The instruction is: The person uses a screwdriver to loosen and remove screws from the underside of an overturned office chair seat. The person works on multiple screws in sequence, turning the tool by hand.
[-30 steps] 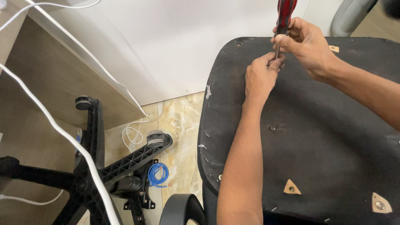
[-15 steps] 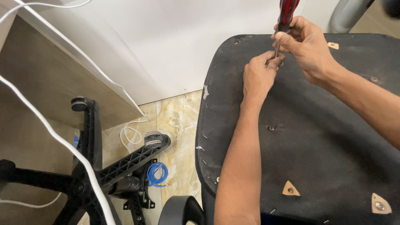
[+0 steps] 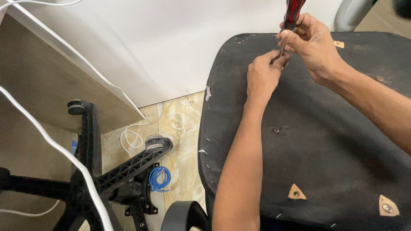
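My right hand (image 3: 312,45) is clamped around the screwdriver (image 3: 292,17) at the lower end of its red-and-black handle, while my left hand (image 3: 262,77) pinches the thin metal shank near the tip, fingers closed tight on it. The tip sits near the far edge of the upturned seat base (image 3: 325,141). The tool seems light and stiff — the handle probably takes the turning best, since the bare shank looks slick. The seat's black fabric likely gives under pressure.

seat underside (image 3: 334,137): matt black woven cloth, rough | screwdriver (image 3: 292,15): glossy red-black plastic handle, thin metal shaft | chair base (image 3: 107,175): matt black, probably plastic | floor (image 3: 180,128): glossy marbled tile
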